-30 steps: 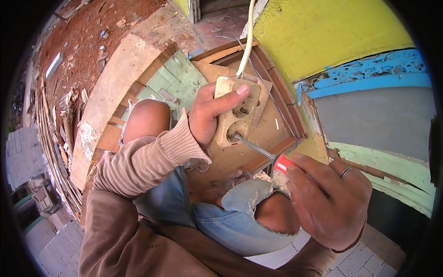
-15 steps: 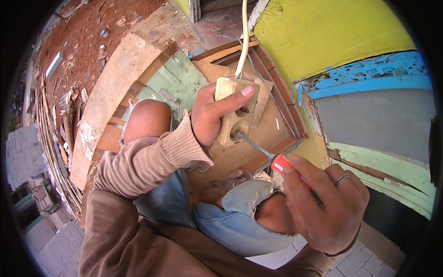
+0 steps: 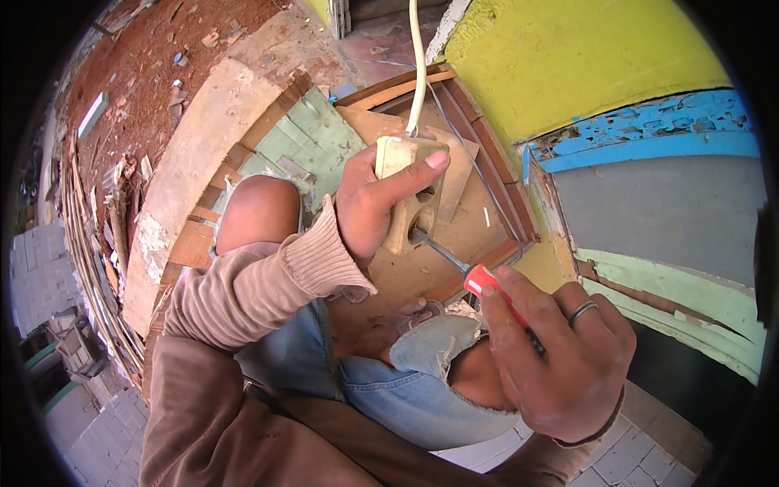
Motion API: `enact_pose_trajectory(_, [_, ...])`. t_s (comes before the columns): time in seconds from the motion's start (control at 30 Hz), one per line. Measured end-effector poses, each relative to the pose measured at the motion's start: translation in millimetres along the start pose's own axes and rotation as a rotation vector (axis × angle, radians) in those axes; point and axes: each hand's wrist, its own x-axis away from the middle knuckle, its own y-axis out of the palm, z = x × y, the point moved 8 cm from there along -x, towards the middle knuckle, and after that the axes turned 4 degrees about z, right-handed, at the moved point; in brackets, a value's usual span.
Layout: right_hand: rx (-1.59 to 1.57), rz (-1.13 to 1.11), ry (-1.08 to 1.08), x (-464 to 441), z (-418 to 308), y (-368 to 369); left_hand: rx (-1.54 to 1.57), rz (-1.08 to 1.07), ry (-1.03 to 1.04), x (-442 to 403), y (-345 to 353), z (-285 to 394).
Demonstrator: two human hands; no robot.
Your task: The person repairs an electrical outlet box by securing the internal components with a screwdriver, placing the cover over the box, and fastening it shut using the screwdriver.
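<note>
My left hand [image 3: 369, 199] is wrapped round a worn cream socket block [image 3: 399, 231], its thumb lying across the front face. A thick cream cable [image 3: 420, 73] runs up from the top end of the block. In my right hand [image 3: 560, 349] is a screwdriver [image 3: 479, 280] with a red and black handle, pinched between thumb and fingers. The metal shaft points up and left, and its tip sits inside the lower round socket recess, where the very end is hidden. My thumb partly covers the upper recess.
Below the hands lies a brown wooden panel [image 3: 479, 235] with a raised frame. Pale green boards [image 3: 304, 134] and a long plywood sheet [image 3: 207, 122] lie to the left. A yellow wall [image 3: 584, 65] with blue trim [image 3: 657, 146] stands at the right. My knees flank the work.
The socket block has turned, showing more of its side. My right hand and the screwdriver have shifted a little left and up. The cream cable has swung left.
</note>
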Motion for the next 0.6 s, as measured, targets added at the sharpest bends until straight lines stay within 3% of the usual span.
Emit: enact_pose_trajectory(0.6, [-0.001,0.108,0.107,9.2,13.0,4.0,0.118,0.085,0.001,-0.9,-1.1,-0.6])
